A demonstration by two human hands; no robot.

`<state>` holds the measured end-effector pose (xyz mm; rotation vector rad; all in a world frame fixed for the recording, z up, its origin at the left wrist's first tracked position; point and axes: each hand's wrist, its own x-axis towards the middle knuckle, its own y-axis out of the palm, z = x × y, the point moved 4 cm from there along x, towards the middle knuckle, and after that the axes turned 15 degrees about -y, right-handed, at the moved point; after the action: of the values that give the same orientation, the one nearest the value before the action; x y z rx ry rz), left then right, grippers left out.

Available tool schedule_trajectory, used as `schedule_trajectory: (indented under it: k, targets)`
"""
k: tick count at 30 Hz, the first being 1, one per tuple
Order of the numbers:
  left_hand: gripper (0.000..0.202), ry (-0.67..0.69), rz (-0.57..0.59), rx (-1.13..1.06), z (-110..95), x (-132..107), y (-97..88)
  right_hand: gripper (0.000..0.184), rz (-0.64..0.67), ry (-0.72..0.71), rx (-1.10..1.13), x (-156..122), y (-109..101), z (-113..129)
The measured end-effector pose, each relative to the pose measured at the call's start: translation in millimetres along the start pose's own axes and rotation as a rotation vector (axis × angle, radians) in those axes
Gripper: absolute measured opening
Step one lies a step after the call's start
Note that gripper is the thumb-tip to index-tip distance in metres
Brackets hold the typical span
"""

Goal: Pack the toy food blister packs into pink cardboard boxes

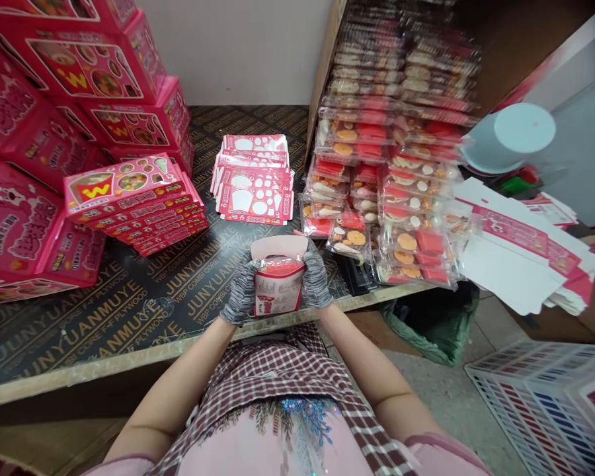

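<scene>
Storeroom work area. A plain white wall (233, 46) rises behind a dark plywood tabletop (129, 311) (its film face printed JUNYUANMUYE) with a pale wooden edge (104, 363). Lower right, a pale floor (441, 390) carries a white plastic crate (540, 410) and a green sack (439, 324).

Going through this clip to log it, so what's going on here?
A person in grey knit gloves holds a small pink-and-white printed carton in the left hand and right hand, its pink flap standing up. Both hands are over a plywood table. On it are flat pink printed cards, stacked clear packs with red and orange contents, and stacked pink boxes. Flat carton sheets lie to the right.
</scene>
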<state>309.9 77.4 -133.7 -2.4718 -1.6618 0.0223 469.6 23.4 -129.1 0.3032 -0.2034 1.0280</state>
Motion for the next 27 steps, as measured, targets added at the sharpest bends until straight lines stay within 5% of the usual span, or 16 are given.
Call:
schedule_trajectory:
  k: [4,8,17,22,27]
  targets:
    - [0.027,-0.096,-0.053,-0.198,-21,0,-21.6,0.016,-0.093,0.049,0.164,1,-6,13]
    - [0.020,0.006,0.011,-0.075,-39,-11,-31.1,0.023,-0.165,-0.009,0.299,-7,-4,17]
    - [0.028,-0.157,0.025,0.031,-42,3,-36.0,0.013,-0.041,-0.174,-0.148,2,-15,26]
    - [0.018,0.097,0.082,0.188,-52,-8,-40.2,0.013,0.095,-0.158,-0.156,7,-25,25]
    - [0.014,0.420,0.082,0.500,-57,-16,-28.4,0.012,0.173,-0.305,-0.237,-10,-32,33]
